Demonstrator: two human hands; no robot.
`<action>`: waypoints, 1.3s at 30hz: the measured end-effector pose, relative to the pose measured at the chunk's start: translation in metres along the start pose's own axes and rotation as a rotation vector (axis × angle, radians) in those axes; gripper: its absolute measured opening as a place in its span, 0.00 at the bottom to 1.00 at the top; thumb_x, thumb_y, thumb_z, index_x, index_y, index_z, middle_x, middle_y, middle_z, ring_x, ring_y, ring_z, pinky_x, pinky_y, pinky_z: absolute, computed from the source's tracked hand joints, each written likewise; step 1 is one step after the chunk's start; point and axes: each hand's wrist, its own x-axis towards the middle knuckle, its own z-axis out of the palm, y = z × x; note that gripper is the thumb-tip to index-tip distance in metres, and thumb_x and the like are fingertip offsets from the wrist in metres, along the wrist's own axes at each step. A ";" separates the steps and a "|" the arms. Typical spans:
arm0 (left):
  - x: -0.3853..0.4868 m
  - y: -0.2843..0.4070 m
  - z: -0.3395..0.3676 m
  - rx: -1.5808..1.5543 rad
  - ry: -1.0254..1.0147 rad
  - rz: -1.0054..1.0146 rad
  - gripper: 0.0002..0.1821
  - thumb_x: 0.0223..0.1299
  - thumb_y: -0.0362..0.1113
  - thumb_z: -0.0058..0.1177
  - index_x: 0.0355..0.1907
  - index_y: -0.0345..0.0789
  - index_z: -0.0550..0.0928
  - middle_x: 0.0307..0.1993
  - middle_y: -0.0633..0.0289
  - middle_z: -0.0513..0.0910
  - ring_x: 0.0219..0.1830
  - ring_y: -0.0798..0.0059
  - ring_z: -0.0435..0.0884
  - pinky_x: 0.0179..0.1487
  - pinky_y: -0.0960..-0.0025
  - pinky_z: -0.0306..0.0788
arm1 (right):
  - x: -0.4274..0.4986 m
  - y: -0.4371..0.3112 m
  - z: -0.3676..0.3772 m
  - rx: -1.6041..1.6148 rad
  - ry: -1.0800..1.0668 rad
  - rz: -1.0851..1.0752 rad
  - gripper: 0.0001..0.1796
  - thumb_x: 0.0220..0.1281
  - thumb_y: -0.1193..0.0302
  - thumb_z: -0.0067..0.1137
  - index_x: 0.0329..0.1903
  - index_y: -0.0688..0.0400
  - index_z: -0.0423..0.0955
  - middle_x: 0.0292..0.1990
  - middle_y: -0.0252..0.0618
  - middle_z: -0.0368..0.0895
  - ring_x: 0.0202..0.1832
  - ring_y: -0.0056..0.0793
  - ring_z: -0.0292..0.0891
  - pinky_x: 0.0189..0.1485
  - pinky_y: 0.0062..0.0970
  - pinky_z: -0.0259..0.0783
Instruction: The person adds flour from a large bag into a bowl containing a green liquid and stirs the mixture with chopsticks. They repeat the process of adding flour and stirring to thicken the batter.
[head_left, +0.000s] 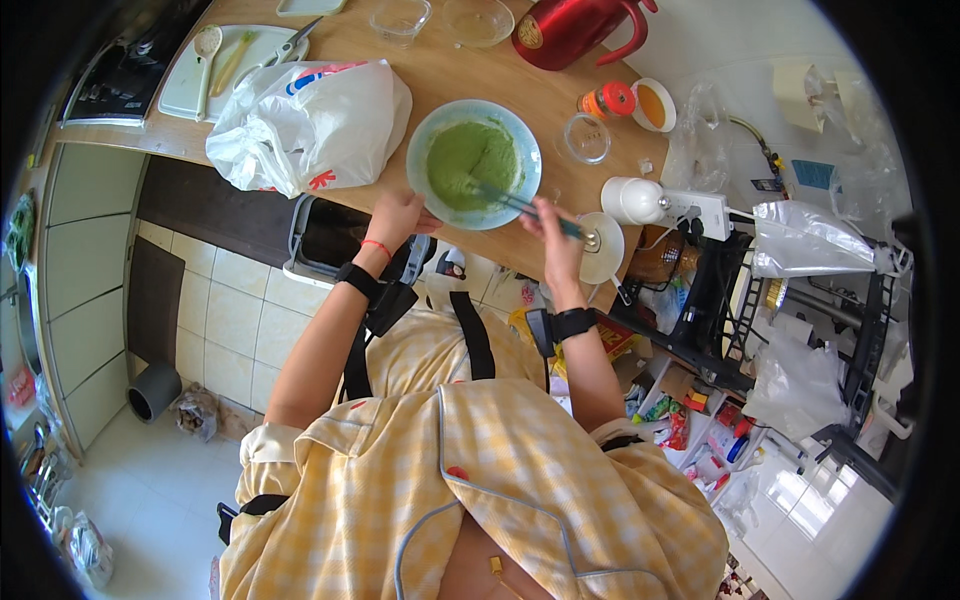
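Note:
A light-blue bowl holding thick green batter stands near the edge of the wooden counter. My right hand is closed around a pair of dark green chopsticks, their far ends dipped in the batter. At the bowl's lower left rim rests my left hand; whether its fingers grip the rim cannot be told. A white plastic bag lies left of the bowl. Beneath my right hand, at the counter's edge, is a small pale pan or bowl with a metal utensil in it.
Right of the bowl are a clear glass dish, a red-lidded jar, a small bowl of orange liquid and a white power strip. A red kettle stands behind. Scissors and a spoon lie on a white cutting board.

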 end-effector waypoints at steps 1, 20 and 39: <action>0.000 0.000 0.001 0.033 0.011 0.029 0.18 0.71 0.36 0.39 0.44 0.19 0.73 0.35 0.43 0.83 0.35 0.60 0.86 0.39 0.68 0.82 | 0.001 -0.001 0.000 0.048 0.006 -0.050 0.14 0.65 0.66 0.58 0.42 0.67 0.79 0.36 0.42 0.83 0.34 0.25 0.81 0.39 0.20 0.79; -0.002 0.002 0.001 0.047 0.004 0.019 0.19 0.71 0.37 0.39 0.45 0.19 0.73 0.35 0.43 0.83 0.36 0.60 0.86 0.40 0.69 0.82 | 0.019 -0.014 0.003 -0.046 -0.060 -0.011 0.17 0.66 0.66 0.57 0.46 0.68 0.77 0.40 0.44 0.83 0.37 0.27 0.82 0.43 0.21 0.79; -0.002 0.000 0.000 0.073 0.002 0.028 0.18 0.71 0.37 0.39 0.45 0.21 0.73 0.35 0.44 0.83 0.36 0.62 0.86 0.40 0.69 0.82 | -0.009 -0.064 -0.008 -0.401 -0.152 -0.119 0.15 0.65 0.69 0.57 0.44 0.70 0.79 0.36 0.47 0.84 0.32 0.27 0.82 0.38 0.21 0.78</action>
